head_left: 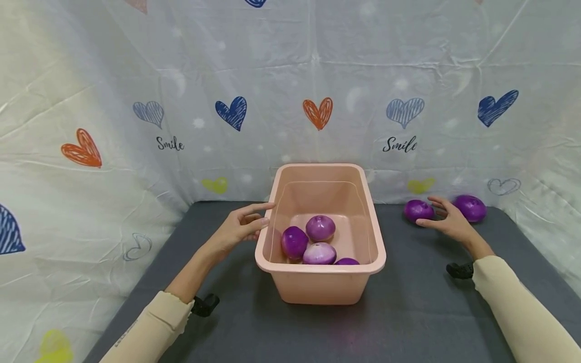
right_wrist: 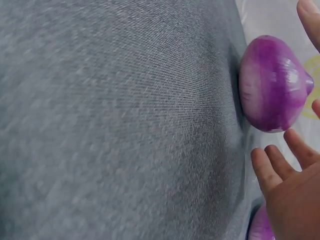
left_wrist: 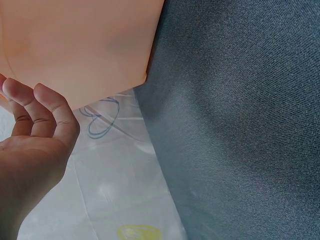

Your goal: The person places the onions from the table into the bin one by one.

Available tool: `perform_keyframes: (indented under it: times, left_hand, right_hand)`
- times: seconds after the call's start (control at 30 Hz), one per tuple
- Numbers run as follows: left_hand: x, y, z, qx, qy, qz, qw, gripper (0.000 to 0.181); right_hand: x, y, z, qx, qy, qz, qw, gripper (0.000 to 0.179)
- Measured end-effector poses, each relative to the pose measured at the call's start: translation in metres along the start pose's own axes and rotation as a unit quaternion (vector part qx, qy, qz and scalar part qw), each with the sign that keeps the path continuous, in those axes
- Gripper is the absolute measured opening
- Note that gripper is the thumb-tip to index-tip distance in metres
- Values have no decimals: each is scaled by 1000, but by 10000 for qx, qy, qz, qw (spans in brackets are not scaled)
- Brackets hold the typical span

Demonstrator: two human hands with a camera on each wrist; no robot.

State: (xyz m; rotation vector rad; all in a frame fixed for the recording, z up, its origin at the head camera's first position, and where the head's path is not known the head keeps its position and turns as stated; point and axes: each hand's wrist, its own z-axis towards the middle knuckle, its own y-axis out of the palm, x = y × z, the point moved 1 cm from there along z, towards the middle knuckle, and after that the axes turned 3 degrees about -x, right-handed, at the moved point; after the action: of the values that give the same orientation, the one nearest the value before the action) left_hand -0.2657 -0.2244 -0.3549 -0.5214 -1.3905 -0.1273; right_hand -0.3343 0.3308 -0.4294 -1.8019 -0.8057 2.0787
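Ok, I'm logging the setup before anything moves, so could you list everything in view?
Table: one, dark grey, beneath the tub.
Tub: one, peach, on the table, between the two arms.
Onions: four visible, purple, one of them paler, inside the tub.
Loose onions: two, purple, on the table at the right.
Sheet: at least one, white, behind the table.
Hearts: several, blue, orange and yellow, printed on the sheet.
"Smile" prints: two, black, on the sheet.
Wrist gear: two, black, one at each wrist.
Sleeves: two, cream, on the arms.
Left grip: one, bare, at the tub's left rim.
Right grip: one, bare, by the loose onions.
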Motion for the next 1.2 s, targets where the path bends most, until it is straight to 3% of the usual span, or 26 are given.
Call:
perform_keyframes:
  times: [0.23,0.5,0.77,1.2]
  left_hand:
    - [0,-1,0,-20,35,38,10000,49]
    - [-1,-1,1,-7,15,46,10000,49]
    - [0,0,0,50,2,54,10000,49]
    - [0,0,0,3,28,-42,10000,50]
  right_hand:
    - [-1,4,12,46,-64,-99,9999,90]
    - [-1,9,16,280,-294,-334,9986,73]
    - [-6,6,6,174,-127,-98,9997,74]
    - [-8,-4,-13,-6,-206,334,9992,69]
